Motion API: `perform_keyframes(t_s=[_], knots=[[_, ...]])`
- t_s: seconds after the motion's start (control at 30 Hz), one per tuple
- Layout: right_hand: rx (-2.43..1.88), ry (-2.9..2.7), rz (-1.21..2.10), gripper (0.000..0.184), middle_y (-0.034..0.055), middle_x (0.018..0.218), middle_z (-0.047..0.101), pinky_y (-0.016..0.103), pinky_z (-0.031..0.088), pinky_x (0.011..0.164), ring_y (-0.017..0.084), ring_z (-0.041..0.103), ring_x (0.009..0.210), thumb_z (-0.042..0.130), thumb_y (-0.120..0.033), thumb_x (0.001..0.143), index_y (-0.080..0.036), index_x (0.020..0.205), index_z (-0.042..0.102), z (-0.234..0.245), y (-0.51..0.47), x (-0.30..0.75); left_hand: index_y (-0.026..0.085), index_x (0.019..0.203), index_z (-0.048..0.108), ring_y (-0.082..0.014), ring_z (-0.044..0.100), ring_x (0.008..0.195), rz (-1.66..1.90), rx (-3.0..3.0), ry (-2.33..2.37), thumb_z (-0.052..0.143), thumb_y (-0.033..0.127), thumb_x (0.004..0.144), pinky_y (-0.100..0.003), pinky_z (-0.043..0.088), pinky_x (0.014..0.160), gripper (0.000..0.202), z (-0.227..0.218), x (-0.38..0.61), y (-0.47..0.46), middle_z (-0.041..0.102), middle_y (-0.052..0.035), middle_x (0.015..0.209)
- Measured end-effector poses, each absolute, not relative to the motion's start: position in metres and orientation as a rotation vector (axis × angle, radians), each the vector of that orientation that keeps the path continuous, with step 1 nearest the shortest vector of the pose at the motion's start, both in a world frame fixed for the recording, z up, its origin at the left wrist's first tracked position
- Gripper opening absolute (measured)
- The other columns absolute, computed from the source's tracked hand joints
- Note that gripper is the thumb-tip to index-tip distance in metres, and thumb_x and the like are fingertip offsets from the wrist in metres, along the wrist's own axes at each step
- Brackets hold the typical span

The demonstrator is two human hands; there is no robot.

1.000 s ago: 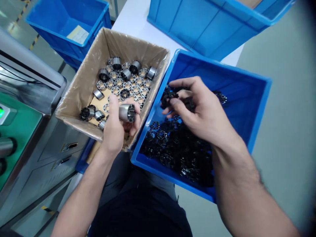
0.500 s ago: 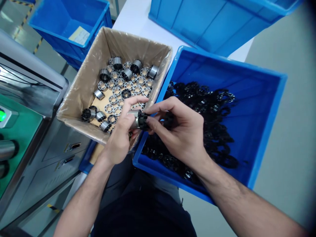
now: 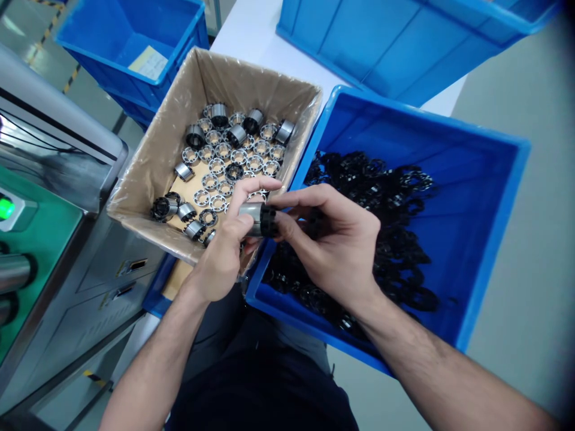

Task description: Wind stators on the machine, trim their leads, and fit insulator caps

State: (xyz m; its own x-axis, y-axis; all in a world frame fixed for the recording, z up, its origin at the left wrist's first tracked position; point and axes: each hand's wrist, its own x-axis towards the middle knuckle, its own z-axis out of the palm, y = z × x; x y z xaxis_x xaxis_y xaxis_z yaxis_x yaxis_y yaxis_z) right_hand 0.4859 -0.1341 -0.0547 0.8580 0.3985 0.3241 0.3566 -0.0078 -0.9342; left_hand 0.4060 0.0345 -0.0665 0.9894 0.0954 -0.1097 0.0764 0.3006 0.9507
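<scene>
My left hand [image 3: 220,254] is closed around a silver metal stator core [image 3: 251,216], its thumb on the side and index finger reaching over the top. On the core's right end sits a black slotted end ring [image 3: 269,221]. The thumb and index finger of my right hand [image 3: 339,245] pinch this ring. Another black part [image 3: 314,222] shows dimly behind the right thumb; whether that hand holds it I cannot tell. Both hands are above the adjoining rims of a lined carton [image 3: 155,129] and a blue bin [image 3: 496,233].
Silver stator cores [image 3: 217,166], some with black ends, stand or lie in the carton. Black slotted rings [image 3: 395,239] are heaped in the blue bin. More blue bins [image 3: 381,45] stand behind and at the far left. A machine with a green top [image 3: 45,239] is on the left.
The view has shifted slightly, so everything appears a little further right. Both hands stay on the core and black ring, and the core appears turned slightly, with its side showing more.
</scene>
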Motion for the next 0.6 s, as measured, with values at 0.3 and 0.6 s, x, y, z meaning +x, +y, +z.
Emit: perform_keyframes(t_s=[0.3,0.6], knots=[[-1.635,-0.906,-0.299,0.023,0.0045,0.109,0.095,0.036,0.078,0.086,0.023,0.093,0.097,0.085,-0.009,0.108,-0.03,0.1,0.09,-0.058,-0.136,0.494,0.031,0.157,0.064,-0.0169,0.043,0.073,-0.022,1.288,0.178,0.055,0.066,0.122,-0.034,0.039,0.063,0.05,-0.07,0.402,0.036,0.063,-0.0016,0.105],[-1.731,-0.817,-0.206,0.017,0.0074,0.11,0.091,0.047,0.077,0.079,0.027,0.087,0.093,0.084,-0.028,0.113,-0.039,0.105,0.095,-0.055,-0.141,0.487,0.031,0.148,0.075,-0.0198,0.066,0.079,-0.059,1.32,0.125,0.053,0.072,0.126,-0.033,0.054,0.067,0.052,-0.057,0.402,0.037,0.076,-0.0047,0.106]])
